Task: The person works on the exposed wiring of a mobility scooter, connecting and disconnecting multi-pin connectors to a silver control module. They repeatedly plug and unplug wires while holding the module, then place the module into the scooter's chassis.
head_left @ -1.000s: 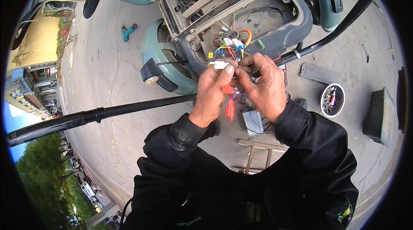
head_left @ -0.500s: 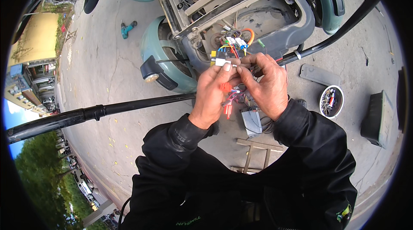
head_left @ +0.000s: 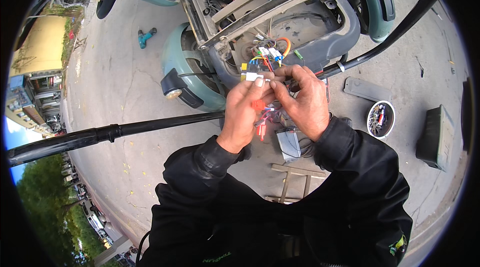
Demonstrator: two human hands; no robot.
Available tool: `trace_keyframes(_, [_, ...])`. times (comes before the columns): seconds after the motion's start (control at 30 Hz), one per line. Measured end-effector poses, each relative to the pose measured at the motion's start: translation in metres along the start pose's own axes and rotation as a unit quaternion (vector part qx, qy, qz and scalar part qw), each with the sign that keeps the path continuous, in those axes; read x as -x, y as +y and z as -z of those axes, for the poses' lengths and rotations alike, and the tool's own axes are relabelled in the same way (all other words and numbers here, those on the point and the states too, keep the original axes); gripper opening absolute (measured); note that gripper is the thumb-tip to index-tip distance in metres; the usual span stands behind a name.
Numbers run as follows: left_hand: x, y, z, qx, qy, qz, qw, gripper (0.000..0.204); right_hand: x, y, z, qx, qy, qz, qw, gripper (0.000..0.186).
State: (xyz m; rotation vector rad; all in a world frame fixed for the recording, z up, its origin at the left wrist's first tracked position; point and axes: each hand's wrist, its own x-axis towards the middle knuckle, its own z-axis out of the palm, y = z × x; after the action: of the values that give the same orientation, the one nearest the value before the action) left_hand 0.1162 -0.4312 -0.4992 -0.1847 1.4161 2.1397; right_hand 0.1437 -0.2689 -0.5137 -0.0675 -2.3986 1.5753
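My left hand (head_left: 240, 119) is closed on a white plastic connector (head_left: 254, 76), with the thumb on top of it. The fingertips of my right hand (head_left: 307, 101) are pinched together right at that connector's right end; what lies between them is too small to make out. Red connectors (head_left: 258, 105) on thin wires dangle below, between my hands. Just beyond my fingers is a bundle of coloured wires with white plugs (head_left: 275, 54) and a thick orange cable (head_left: 286, 46). It comes from the opened body of a green vehicle (head_left: 181, 62).
A silver finned metal box (head_left: 288, 145) with black cables and a wooden stool (head_left: 295, 171) are below my hands. To the right stand a bucket of small parts (head_left: 393, 122) and a black bin (head_left: 434, 139). A teal power drill (head_left: 145, 38) lies far left. Black bars (head_left: 135, 126) flank me.
Both hands, with the white connector between them, keep the same pinch. The whole scene has shifted slightly left in view, and my fingers have barely moved.
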Motion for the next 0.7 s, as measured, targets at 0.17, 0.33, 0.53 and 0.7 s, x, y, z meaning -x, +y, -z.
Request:
trace_keyframes(0.17, [0.010,-0.002,-0.001,-0.060,-0.003,-0.064,0.996,0.032,0.003,0.006,0.006,0.006,0.062,0.003,0.998,0.033])
trace_keyframes(0.33, [0.029,-0.003,0.007,-0.127,0.028,-0.066,0.989,0.031,-0.007,0.024,0.021,-0.174,0.106,-0.194,0.960,0.035])
trace_keyframes(0.53, [0.040,-0.014,0.015,-0.139,0.006,-0.048,0.989,0.032,0.011,0.021,0.008,-0.205,-0.035,-0.344,0.916,0.070])
trace_keyframes(0.7, [0.043,-0.035,0.022,-0.221,-0.069,-0.056,0.971,0.025,0.027,0.021,-0.006,-0.261,-0.007,-0.344,0.902,0.064])
